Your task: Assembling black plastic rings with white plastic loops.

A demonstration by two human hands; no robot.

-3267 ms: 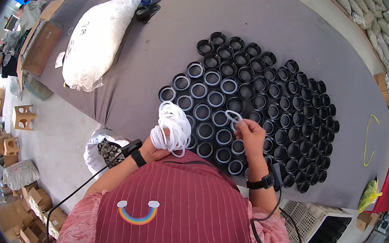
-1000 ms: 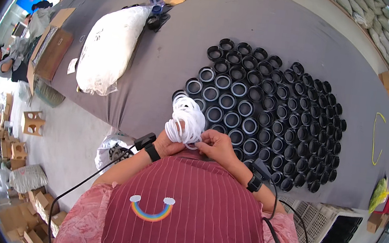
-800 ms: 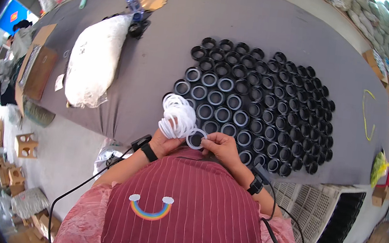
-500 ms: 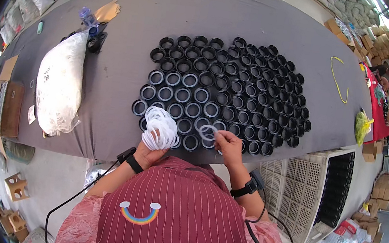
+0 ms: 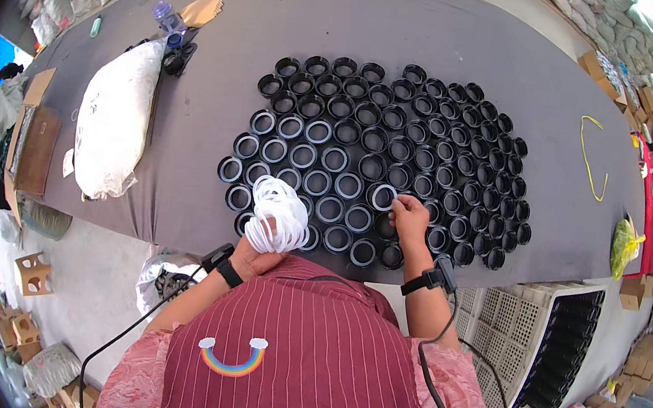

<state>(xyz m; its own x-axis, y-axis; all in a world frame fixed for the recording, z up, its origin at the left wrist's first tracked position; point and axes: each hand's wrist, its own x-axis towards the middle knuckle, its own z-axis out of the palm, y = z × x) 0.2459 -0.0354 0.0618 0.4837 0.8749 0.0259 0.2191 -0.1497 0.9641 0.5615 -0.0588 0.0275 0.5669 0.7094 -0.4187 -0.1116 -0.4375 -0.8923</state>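
My left hand (image 5: 256,257) is closed around a loose bunch of white translucent rings (image 5: 279,219), held low over the near left of the rows. Between thumb and fingers, my right hand (image 5: 411,219) pinches one white ring (image 5: 375,197), which lies over or on the mouth of a black collar; contact is hard to tell. Several black round collars (image 5: 348,143) stand in rows on the grey table cover (image 5: 216,109). Those toward the left and near side, such as one collar (image 5: 319,209), show a pale ring inside the rim. My left hand and its bunch hide a few collars.
A stuffed white plastic bag (image 5: 115,121) lies at left, with a blue bottle (image 5: 168,17) behind it. Yellow cord (image 5: 588,154) and a yellow-green bag (image 5: 623,248) are at right. Below the table's right edge stands a crate (image 5: 527,327) of black parts. Cables trail from both wrists.
My right hand has moved right and slightly farther from me, bringing a white ring to a collar there. The left hand still grips its bunch. The whole view has shifted slightly.
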